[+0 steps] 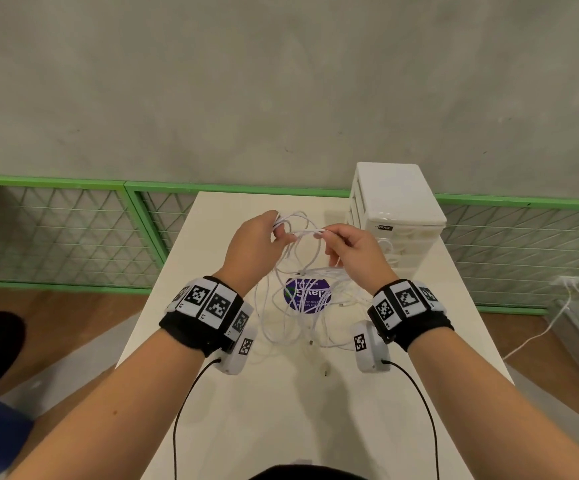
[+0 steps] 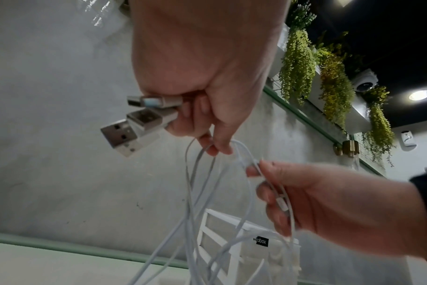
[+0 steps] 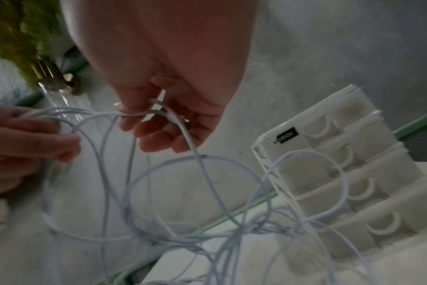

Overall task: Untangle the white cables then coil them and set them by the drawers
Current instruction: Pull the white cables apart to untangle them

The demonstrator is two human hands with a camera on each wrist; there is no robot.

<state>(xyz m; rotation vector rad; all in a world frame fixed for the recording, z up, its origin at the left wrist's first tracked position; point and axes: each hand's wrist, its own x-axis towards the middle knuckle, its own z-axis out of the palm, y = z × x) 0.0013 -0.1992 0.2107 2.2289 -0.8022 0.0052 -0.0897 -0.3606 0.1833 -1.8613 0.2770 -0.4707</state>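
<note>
Left hand (image 2: 207,63): fingers curled round three plug ends (image 2: 144,117), cable strands trailing below.
Right hand (image 1: 354,251): one strand pinched near a small connector.
White cables (image 1: 302,306): tangled, count unclear; held above worktop (image 1: 281,410), partly lying on it.
Drawers (image 1: 397,209): one white unit, far right; label partly legible, "…box".
Purple sticker (image 1: 307,294): text unreadable.
</note>
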